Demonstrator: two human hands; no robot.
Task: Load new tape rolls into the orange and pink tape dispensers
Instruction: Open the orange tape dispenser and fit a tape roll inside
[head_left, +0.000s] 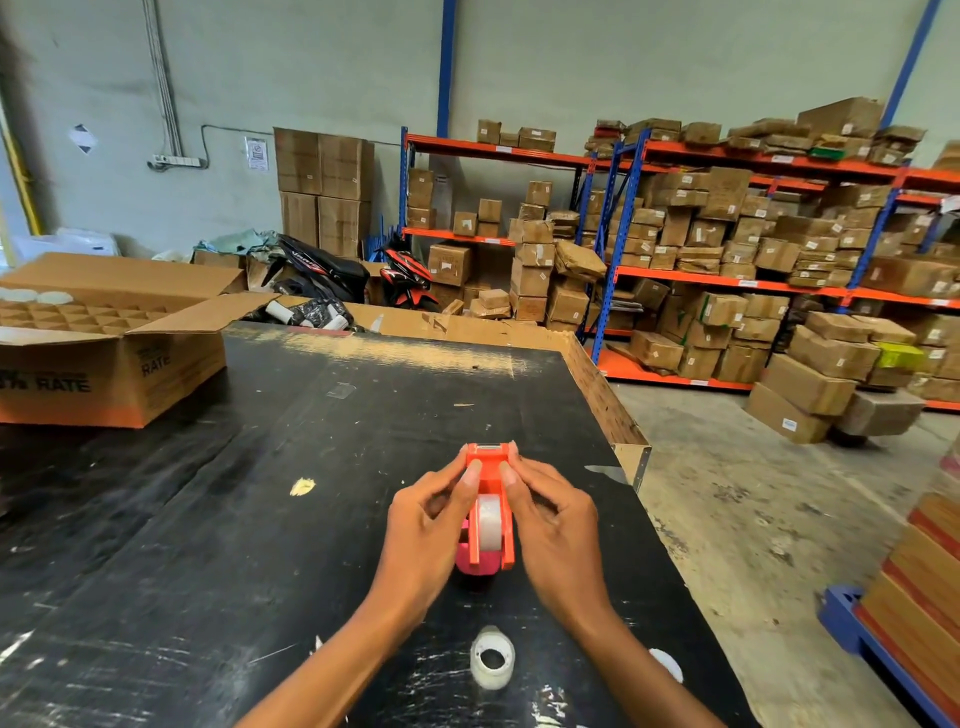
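A scuffed black table (234, 519) is filling the near view, with an open cardboard box (111, 358) sitting at its far left and warehouse shelving (727, 234) loaded with cartons standing far right. The left hand (428, 525) and right hand (553, 519) are pinching the orange tape dispenser (488, 470) from both sides, fingers closed on its walls. Its long axis is running near to far, cutter end pointing away, a clear roll (488, 522) sitting inside. The pink dispenser (475, 564) is lying mostly hidden beneath it. A spare tape roll (492, 657) is resting nearer; another white object (666, 664) is being partly covered by the right forearm.
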